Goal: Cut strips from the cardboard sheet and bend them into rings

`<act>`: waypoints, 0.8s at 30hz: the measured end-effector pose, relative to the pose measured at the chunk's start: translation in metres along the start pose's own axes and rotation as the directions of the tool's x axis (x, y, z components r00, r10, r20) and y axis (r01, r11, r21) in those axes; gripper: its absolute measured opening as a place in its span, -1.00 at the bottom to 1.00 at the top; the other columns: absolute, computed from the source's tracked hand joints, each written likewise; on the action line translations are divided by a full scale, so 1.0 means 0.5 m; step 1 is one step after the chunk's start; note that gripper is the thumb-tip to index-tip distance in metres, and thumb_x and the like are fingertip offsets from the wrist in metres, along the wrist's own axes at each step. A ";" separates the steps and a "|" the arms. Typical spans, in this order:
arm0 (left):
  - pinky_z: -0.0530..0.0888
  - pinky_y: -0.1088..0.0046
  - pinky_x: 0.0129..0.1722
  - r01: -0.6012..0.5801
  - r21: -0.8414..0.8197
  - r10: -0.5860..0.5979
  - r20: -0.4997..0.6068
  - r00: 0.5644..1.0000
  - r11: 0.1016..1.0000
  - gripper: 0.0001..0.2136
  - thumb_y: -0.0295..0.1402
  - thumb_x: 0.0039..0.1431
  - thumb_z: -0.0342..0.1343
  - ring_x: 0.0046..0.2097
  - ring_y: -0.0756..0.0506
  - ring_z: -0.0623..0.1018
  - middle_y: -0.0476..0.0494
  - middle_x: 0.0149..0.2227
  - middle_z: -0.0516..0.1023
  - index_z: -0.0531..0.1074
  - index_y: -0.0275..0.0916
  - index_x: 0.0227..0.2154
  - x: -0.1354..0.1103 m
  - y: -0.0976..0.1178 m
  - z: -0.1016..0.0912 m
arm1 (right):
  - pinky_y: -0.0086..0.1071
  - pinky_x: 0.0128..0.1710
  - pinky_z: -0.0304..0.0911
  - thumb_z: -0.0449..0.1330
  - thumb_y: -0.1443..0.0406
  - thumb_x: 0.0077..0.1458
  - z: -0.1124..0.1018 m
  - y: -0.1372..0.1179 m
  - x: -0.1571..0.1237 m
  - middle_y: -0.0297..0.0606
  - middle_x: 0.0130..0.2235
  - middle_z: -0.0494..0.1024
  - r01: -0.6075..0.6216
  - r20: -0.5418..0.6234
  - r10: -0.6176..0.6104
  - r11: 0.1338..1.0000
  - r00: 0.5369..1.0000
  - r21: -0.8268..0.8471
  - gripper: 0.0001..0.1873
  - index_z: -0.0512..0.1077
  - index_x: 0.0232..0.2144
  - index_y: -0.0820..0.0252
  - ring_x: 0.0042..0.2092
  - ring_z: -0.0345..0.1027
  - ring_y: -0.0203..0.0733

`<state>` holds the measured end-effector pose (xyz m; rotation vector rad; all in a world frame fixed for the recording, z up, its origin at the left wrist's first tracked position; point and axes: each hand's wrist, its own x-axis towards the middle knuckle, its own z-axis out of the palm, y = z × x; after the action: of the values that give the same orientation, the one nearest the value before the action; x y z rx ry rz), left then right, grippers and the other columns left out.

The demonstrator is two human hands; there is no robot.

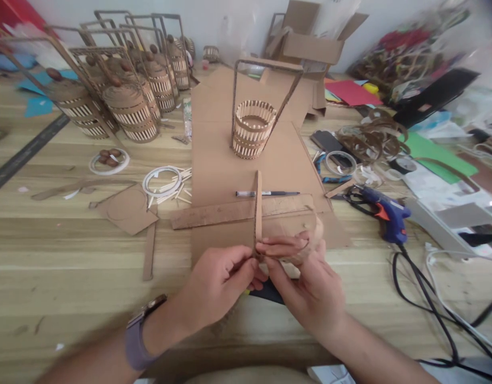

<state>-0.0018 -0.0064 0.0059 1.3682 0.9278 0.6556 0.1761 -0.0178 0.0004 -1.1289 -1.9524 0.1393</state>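
Brown corrugated cardboard: a narrow strip [258,213] stands on edge between our two hands. Our left hand [217,288] pinches its near end, thumb and forefinger pressed together. Our right hand [310,290] meets it from the other side, fingers [282,246] closed flat against the strip and over a rounded cardboard piece [308,232] that we cannot make out clearly. The strip's long axis points straight away from us, from the fingertips toward the far side, and both hands are equally near.

Beneath lies a flat cardboard sheet [217,154] on the pale wood-grain tabletop [70,256]. A pen [270,193] lies crosswise on the sheet. A slatted basket [252,128] with a tall handle stands beyond it, and a blue glue gun [384,210] lies to the right.
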 end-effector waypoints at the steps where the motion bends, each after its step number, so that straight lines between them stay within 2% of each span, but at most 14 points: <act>1: 0.52 0.53 -0.35 -0.007 0.013 0.007 0.011 1.000 1.000 -0.77 -0.28 0.32 -0.02 -0.36 -0.05 0.62 -0.09 -0.42 0.62 0.45 -0.24 -0.39 -0.001 0.002 0.000 | -0.19 -0.10 0.27 0.19 0.44 0.15 0.000 0.000 0.001 -0.44 -0.30 0.69 -0.037 -0.009 0.037 0.999 0.999 0.035 -0.78 0.44 -0.25 -0.02 -0.24 0.59 -0.16; 5: 0.54 0.51 -0.31 0.023 0.012 -0.023 0.021 1.000 1.000 -0.78 -0.30 0.30 0.00 -0.33 -0.07 0.63 -0.12 -0.37 0.64 0.49 -0.25 -0.36 0.001 -0.002 -0.002 | -0.19 -0.16 0.33 0.14 0.43 0.21 0.003 0.003 -0.001 -0.38 -0.31 0.68 -0.134 0.000 0.136 0.979 0.991 0.152 -0.82 0.44 -0.25 0.01 -0.24 0.59 -0.16; 10: 0.53 0.49 -0.33 0.064 -0.134 -0.063 0.007 0.998 0.989 -0.76 -0.21 0.29 0.05 -0.33 -0.07 0.61 -0.10 -0.36 0.61 0.51 -0.26 -0.29 0.009 -0.021 -0.005 | -0.21 -0.14 0.28 0.18 0.43 0.20 0.008 0.003 -0.002 -0.42 -0.28 0.69 -0.021 0.021 0.020 0.997 1.000 0.072 -0.82 0.41 -0.22 0.02 -0.22 0.59 -0.20; 15: 0.48 0.51 -0.38 0.067 -0.102 -0.069 -0.015 0.997 0.992 -0.73 -0.18 0.31 0.03 -0.39 -0.06 0.58 -0.07 -0.45 0.55 0.48 -0.28 -0.32 0.008 -0.022 -0.004 | -0.18 -0.12 0.21 0.24 0.35 0.20 0.014 0.006 -0.002 -0.38 -0.23 0.69 0.044 0.020 -0.044 0.999 0.999 -0.023 -0.84 0.41 -0.18 0.01 -0.17 0.58 -0.14; 18: 0.50 0.50 -0.36 0.078 -0.116 -0.079 0.001 0.997 0.990 -0.75 -0.21 0.31 0.03 -0.37 -0.06 0.59 -0.08 -0.42 0.56 0.46 -0.27 -0.35 0.007 -0.018 -0.003 | -0.19 -0.10 0.19 0.21 0.41 0.21 0.013 0.008 -0.003 -0.39 -0.23 0.70 0.062 0.031 -0.061 0.998 0.998 -0.024 -0.84 0.41 -0.21 0.02 -0.17 0.58 -0.17; 21: 0.49 0.53 -0.38 0.071 -0.088 -0.070 0.019 0.997 0.994 -0.76 -0.25 0.32 0.01 -0.38 -0.04 0.58 -0.08 -0.42 0.57 0.45 -0.27 -0.38 0.008 -0.015 -0.003 | -0.22 -0.13 0.23 0.20 0.42 0.20 0.008 0.007 -0.001 -0.41 -0.27 0.69 0.016 0.019 -0.016 1.000 1.000 0.008 -0.84 0.41 -0.24 0.03 -0.21 0.58 -0.20; 24: 0.47 0.56 -0.40 0.049 -0.021 -0.049 0.018 0.999 0.999 -0.76 -0.29 0.33 -0.02 -0.41 -0.01 0.57 -0.06 -0.44 0.57 0.45 -0.27 -0.39 0.008 -0.011 -0.008 | -0.27 -0.20 0.32 0.20 0.40 0.21 0.003 0.004 -0.001 -0.40 -0.31 0.68 -0.115 0.022 0.113 0.987 0.993 0.109 -0.87 0.45 -0.28 0.03 -0.25 0.57 -0.20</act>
<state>-0.0038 -0.0018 0.0000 1.3264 0.9352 0.6139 0.1764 -0.0162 -0.0019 -1.1694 -1.8699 0.3140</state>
